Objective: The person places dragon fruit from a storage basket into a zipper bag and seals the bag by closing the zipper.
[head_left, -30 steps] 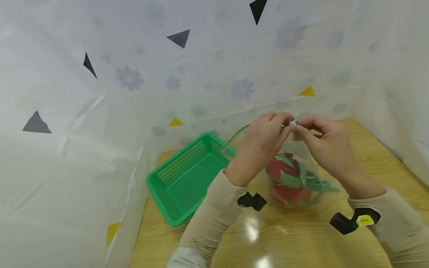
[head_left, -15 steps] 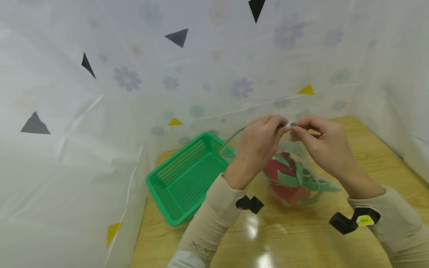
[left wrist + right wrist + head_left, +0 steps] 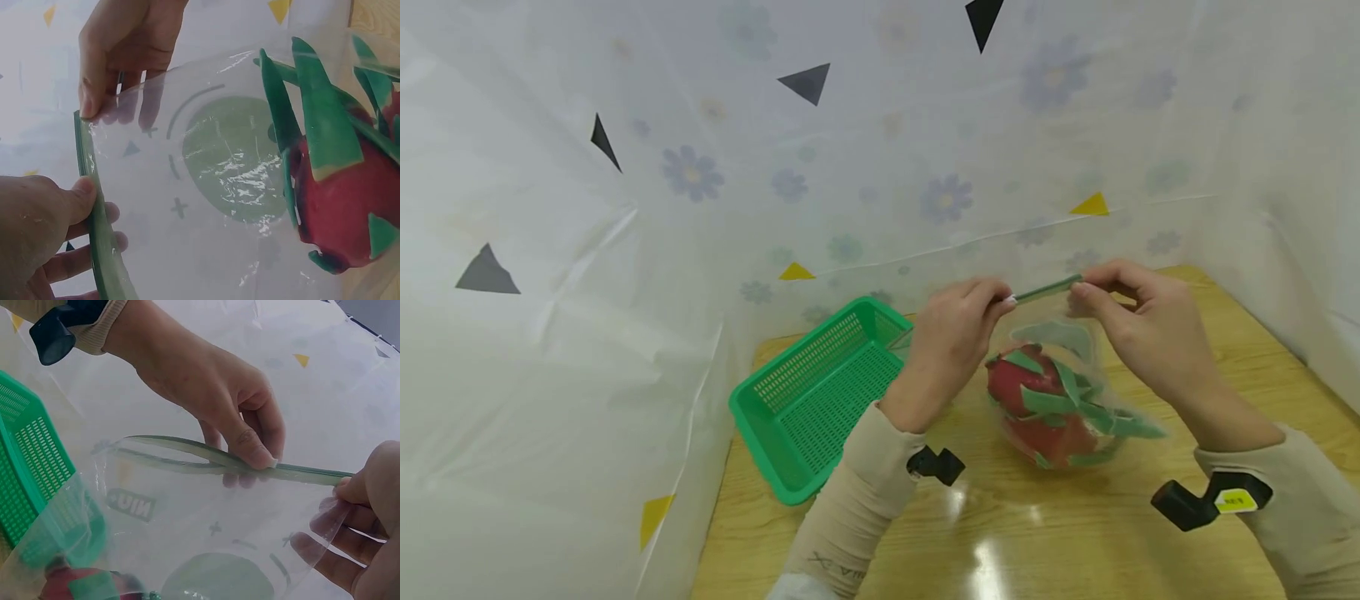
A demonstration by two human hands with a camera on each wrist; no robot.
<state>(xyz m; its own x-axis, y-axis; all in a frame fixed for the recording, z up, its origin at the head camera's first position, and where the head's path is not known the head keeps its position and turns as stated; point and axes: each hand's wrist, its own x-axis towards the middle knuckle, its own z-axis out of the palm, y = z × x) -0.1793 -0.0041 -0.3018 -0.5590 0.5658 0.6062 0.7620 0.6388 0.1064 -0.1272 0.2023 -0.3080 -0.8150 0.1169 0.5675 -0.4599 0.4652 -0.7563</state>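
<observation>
A clear zip bag (image 3: pixel 156 187) with a green top strip holds red dragon fruit (image 3: pixel 1026 387) with green scales; a second red fruit (image 3: pixel 392 112) shows partly at the left wrist view's right edge. My left hand (image 3: pixel 951 346) pinches a small white slider (image 3: pixel 273 464) on the bag's strip between thumb and fingers. At the strip's right end, my right hand (image 3: pixel 1153 333) pinches the bag's corner. In the right wrist view, the mouth gapes on the far side of the slider and lies flat between the hands. The bag's lower part sits on the table.
A green perforated plastic basket (image 3: pixel 831 417) stands left of the bag on the wooden table (image 3: pixel 1075 542). White flowered sheeting (image 3: pixel 880 150) hangs behind and at both sides.
My left hand has moved left and slightly down along the strip with the slider, away from my right hand. A longer stretch of strip shows between them. My right hand has shifted slightly right.
</observation>
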